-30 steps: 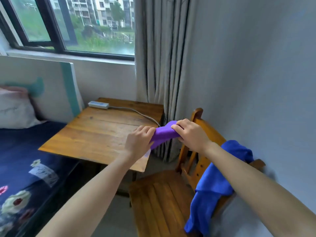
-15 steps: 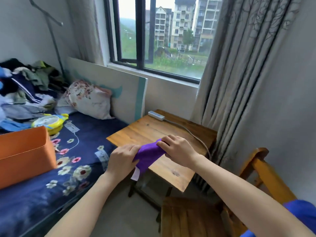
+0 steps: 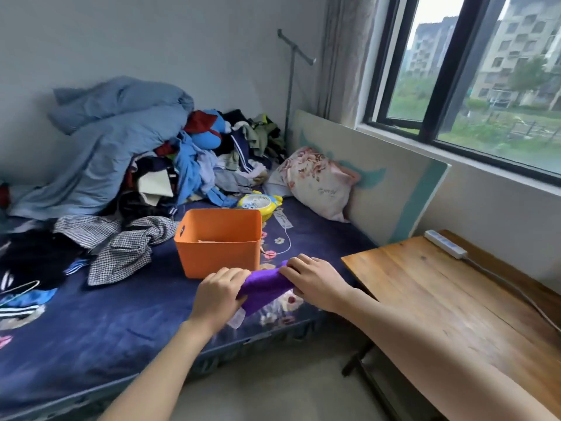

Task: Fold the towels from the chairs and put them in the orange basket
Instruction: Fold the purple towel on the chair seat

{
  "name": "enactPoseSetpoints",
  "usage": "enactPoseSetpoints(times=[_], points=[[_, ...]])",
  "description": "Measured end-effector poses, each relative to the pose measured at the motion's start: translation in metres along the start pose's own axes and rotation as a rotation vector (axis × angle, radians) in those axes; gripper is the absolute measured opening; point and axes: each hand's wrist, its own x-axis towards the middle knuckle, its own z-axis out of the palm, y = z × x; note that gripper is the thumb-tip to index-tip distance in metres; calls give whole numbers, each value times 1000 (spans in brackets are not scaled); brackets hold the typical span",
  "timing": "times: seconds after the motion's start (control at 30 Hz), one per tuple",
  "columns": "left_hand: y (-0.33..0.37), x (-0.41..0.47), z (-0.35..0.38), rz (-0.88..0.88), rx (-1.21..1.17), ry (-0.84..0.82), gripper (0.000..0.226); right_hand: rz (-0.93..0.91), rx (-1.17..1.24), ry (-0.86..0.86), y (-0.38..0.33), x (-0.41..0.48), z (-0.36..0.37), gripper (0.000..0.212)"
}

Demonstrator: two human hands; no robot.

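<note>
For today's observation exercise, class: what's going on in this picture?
A person holds a purple towel between both hands, the left hand gripping one end and the right hand the other. They hold it over the bed, just in front of the orange basket that stands on it. The towel is not yet in the basket.

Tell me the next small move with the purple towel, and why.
Probably lift the purple towel forward over the near rim of the orange basket and lower it in. Both the left hand and right hand grip the towel, which looks folded small, and it hangs just short of the basket, whose top is open.
</note>
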Motion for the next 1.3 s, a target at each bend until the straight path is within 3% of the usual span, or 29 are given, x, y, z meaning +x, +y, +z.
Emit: enactPoseSetpoints(times=[0.07,0.23,0.33,0.43,0.53,0.67,0.8,1.1,1.3], points=[[-27,-16,-2,-78,9,-5,60,-54,66,1,-12,29,20,41],[-83,-64,1,-222,-18,-56,81,-256,206,30,-46,87,69,56],[-118,-73,6,-312,2,-101,75,-301,223,31,-58,119,96,61],[-147,-62,19,-353,70,-150,63,-299,240,43,-49,148,130,49],[-179,-40,41,-386,67,-147,66,-282,288,42,-28,178,167,30],[-220,-2,72,-369,50,-170,57,-266,348,-16,5,211,219,48],[-265,42,99,-370,117,-260,48,-232,404,-74,39,247,268,51],[-339,100,129,-416,94,-308,31,-128,521,-101,78,305,324,28],[-401,154,154,-323,49,-337,28,35,480,-172,101,343,353,32]])
